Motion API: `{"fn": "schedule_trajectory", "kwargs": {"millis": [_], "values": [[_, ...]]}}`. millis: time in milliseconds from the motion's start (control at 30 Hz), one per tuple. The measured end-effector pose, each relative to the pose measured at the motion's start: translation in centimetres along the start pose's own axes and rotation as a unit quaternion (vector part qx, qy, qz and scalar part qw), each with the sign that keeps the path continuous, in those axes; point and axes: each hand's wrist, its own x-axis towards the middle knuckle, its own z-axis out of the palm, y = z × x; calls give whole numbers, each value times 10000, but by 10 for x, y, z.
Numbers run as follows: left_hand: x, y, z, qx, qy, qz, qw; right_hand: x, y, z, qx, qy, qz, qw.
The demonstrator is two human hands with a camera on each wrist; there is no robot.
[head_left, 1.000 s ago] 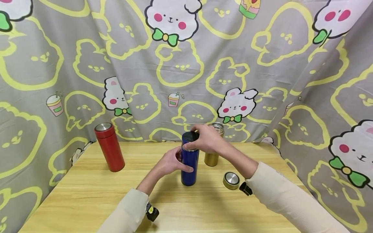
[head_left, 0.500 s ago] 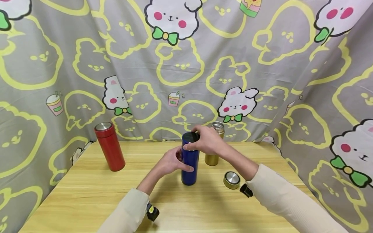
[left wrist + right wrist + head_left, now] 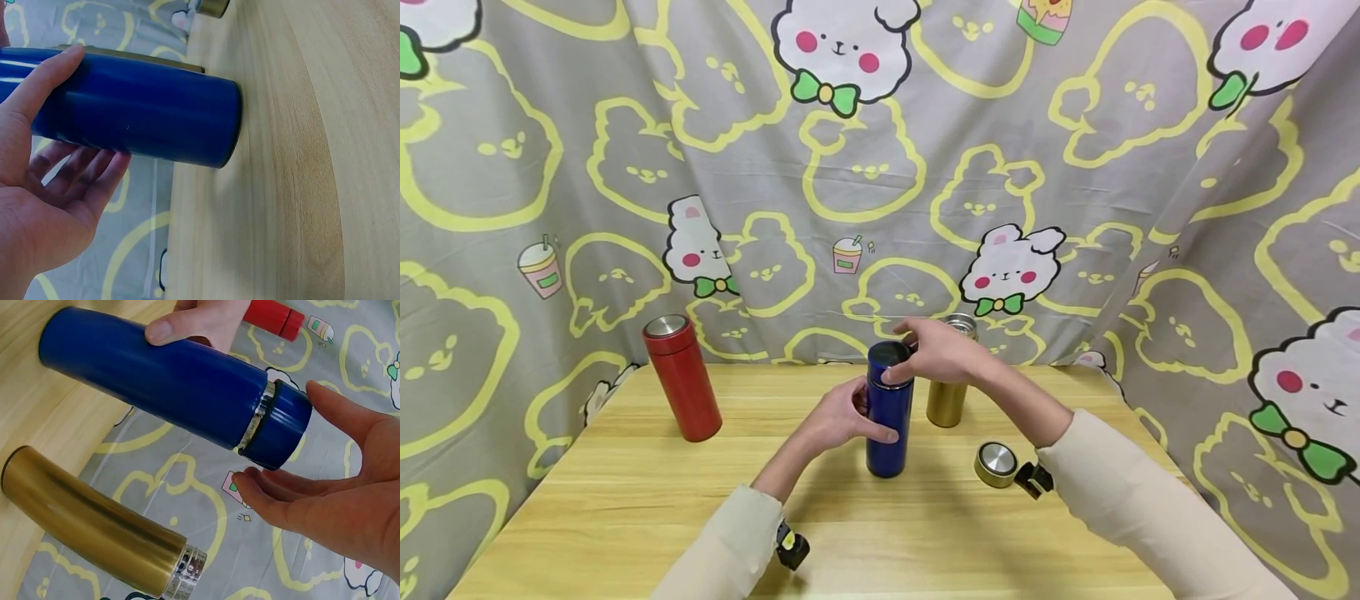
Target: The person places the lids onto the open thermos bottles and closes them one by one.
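Note:
A blue thermos [image 3: 887, 425] stands upright on the wooden table, with a silver ring showing between its body and its blue lid [image 3: 278, 425]. My left hand [image 3: 838, 417] grips the body, thumb across the near side, fingers behind. My right hand [image 3: 936, 354] is spread loosely around the lid. In the right wrist view the thumb tip is at the lid's top edge, and the other fingers lie below its lower side; whether they touch is unclear. Behind my right hand stands a gold thermos [image 3: 947, 404], its steel mouth uncovered.
The gold thermos's lid [image 3: 996, 463] lies on the table [image 3: 895, 533] near my right wrist, steel top up. A capped red thermos [image 3: 687, 387] stands at the left. A patterned grey curtain [image 3: 880, 200] hangs behind and at both sides.
My right hand has shifted slightly to the right, its fingers looser around the blue lid. The left hand and the blue thermos have stayed in place.

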Motion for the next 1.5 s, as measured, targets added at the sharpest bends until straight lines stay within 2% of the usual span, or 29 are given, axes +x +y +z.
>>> {"fn": "schedule_trajectory", "kwargs": {"millis": [133, 533, 1067, 1267, 1500], "values": [[0, -1, 0, 6, 6, -12, 10000, 2, 1, -2, 69, -85, -130, 9999], [0, -1, 0, 20, 12, -49, 10000, 1, 4, -1, 214, 115, -258, 9994], [-1, 2, 0, 40, -16, -35, 10000, 0, 6, 0, 183, 234, -251, 9992], [0, 2, 0, 25, -17, -19, 10000, 1, 7, 2, 145, 346, -161, 9992], [-1, 2, 0, 70, 13, 16, 10000, 1, 7, 10, -31, 718, 161, 9973]]}}
